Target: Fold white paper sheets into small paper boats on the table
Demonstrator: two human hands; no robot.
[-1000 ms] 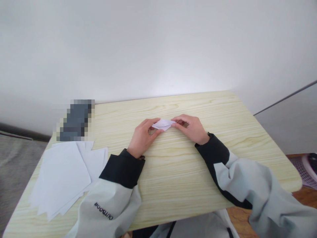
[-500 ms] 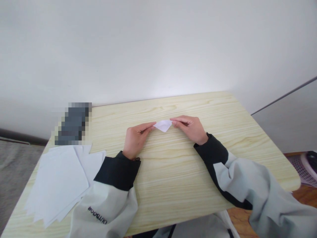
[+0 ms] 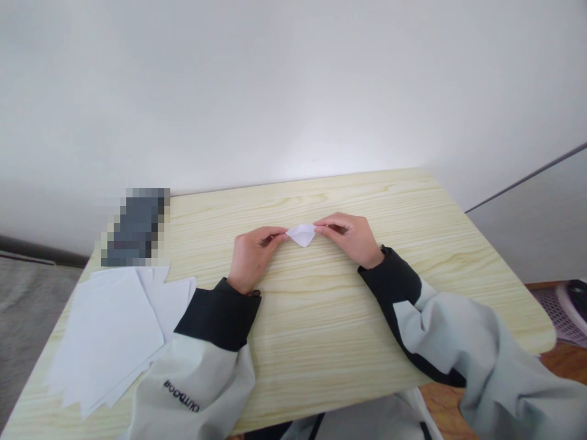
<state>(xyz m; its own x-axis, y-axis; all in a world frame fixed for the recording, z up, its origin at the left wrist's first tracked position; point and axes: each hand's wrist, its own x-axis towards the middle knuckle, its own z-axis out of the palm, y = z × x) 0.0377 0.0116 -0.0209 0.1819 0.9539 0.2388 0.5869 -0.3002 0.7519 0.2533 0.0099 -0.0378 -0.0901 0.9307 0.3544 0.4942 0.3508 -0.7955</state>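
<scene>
A small folded piece of white paper (image 3: 302, 235) is held between my two hands, just over the tabletop, its pointed side toward me. My left hand (image 3: 255, 255) pinches its left corner between thumb and fingers. At the opposite corner, my right hand (image 3: 352, 238) grips the paper the same way. The fingertips cover both corners, and the inner folds are too small to make out.
The pale wood-grain table (image 3: 312, 342) stands against a white wall (image 3: 293, 85). On its left lie fanned white paper sheets (image 3: 110, 336), with a blurred-out dark object (image 3: 134, 229) behind them. A pink mesh basket (image 3: 557, 311) is beyond the right edge.
My right hand has shifted very slightly left, bringing the corners of the folded paper a little closer together. My left hand stays nearly in place.
</scene>
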